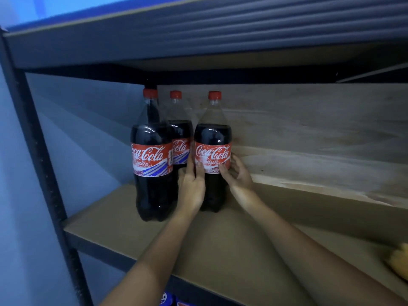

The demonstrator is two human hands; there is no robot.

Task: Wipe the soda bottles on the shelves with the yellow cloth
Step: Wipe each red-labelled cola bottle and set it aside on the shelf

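A: Which bottle is being held?

B: The right-hand bottle (213, 151), standing upright on the shelf (123, 219). The left hand (191, 184) wraps its left side; the right hand (237, 173) wraps its right side, thumbs lying across the red label.

A: And the others?

B: The front bottle (151, 155) stands at nine o'clock from it, the back bottle (180, 138) at ten, between the two.

A: The cloth?

B: The yellow cloth (400, 262) lies on the shelf at four o'clock, well apart from the hands.

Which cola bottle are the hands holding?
The right-most bottle. The left hand and right hand clasp it from either side; the front-left bottle and the back bottle go untouched.
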